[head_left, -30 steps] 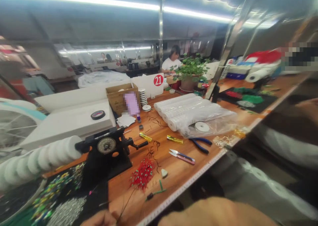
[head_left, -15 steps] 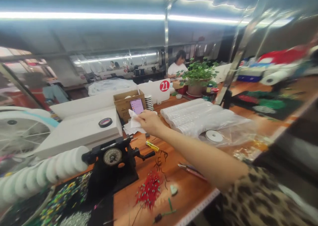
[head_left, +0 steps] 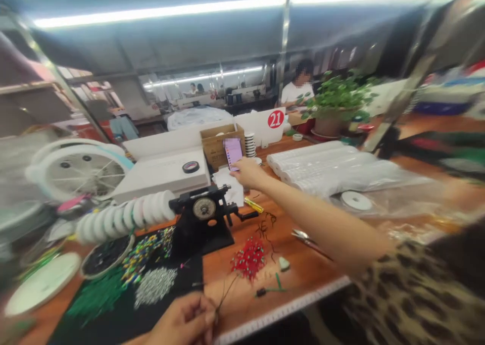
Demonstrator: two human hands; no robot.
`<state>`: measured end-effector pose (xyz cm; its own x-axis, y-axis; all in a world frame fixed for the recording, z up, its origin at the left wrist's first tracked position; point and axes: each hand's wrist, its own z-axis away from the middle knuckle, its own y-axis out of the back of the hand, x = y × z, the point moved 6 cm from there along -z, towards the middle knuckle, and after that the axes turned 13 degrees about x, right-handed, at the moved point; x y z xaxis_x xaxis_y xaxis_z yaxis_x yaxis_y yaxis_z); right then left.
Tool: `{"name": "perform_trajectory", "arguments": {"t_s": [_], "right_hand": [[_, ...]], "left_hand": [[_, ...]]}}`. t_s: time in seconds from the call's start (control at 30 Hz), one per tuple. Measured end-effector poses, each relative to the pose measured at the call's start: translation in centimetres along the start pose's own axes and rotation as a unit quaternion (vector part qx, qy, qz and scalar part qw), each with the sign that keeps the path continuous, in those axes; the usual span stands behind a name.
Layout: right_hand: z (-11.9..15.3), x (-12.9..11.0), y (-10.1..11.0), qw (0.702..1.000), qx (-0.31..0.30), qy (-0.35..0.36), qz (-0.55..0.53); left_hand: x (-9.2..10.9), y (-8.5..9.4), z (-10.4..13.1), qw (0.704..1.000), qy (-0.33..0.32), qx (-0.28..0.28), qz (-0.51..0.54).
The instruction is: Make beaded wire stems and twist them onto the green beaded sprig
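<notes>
Presently, your left hand (head_left: 185,317) pinches the cord (head_left: 223,295) near the front edge of the bench (head_left: 242,304), beside the mat (head_left: 191,272). Your right hand (head_left: 248,174) is at the papers (head_left: 235,192) below the phone (head_left: 233,155); whether it grips one cannot be told. Red pieces (head_left: 249,258) lie beyond the cord, snips (head_left: 303,236) farther right.

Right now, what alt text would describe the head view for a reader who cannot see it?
A person's right hand is at the lower edge of a lit phone before a cardboard box. The left hand holds thin dark strands near a heap of red pieces on a wooden bench.
</notes>
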<state>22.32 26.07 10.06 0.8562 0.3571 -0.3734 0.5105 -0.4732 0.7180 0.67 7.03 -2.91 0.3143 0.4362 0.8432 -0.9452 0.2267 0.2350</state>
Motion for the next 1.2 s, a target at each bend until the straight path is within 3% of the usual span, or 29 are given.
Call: {"name": "perform_trajectory", "arguments": {"t_s": [0.13, 0.2, 0.3, 0.43, 0.6, 0.73, 0.97, 1.2], "right_hand": [[5.9, -0.8, 5.7, 0.995, 0.074, -0.026, -0.064], [10.7, -2.8, 6.9, 0.980, 0.050, -0.024, -0.190], [18.0, -6.1, 6.1, 0.960, -0.027, -0.032, -0.277], [23.3, -8.6, 3.7, 0.962, -0.001, -0.040, -0.269], [24.9, -9.6, 1.2, 0.966, 0.018, -0.041, -0.256], [25.6, -9.9, 0.4, 0.972, 0.033, -0.015, -0.233], [26.1, -10.6, 0.8, 0.965, 0.168, 0.092, -0.181], [25.1, -10.2, -0.3, 0.960, 0.077, 0.027, -0.267]], "left_hand": [[-0.1, -0.8, 0.7, 0.998, 0.013, -0.005, 0.054], [0.2, -0.9, 1.0, 0.997, 0.013, -0.009, 0.073], [1.1, -0.9, 1.6, 0.995, 0.013, -0.006, 0.101], [1.9, -0.9, 2.5, 0.990, 0.004, 0.011, 0.139], [1.8, -1.4, 3.6, 0.984, 0.010, -0.005, 0.176], [1.3, -1.7, 4.5, 0.973, 0.060, -0.018, 0.224], [0.4, -1.9, 4.7, 0.963, 0.103, -0.004, 0.251], [0.3, -2.4, 4.9, 0.968, 0.098, -0.023, 0.230]]}}
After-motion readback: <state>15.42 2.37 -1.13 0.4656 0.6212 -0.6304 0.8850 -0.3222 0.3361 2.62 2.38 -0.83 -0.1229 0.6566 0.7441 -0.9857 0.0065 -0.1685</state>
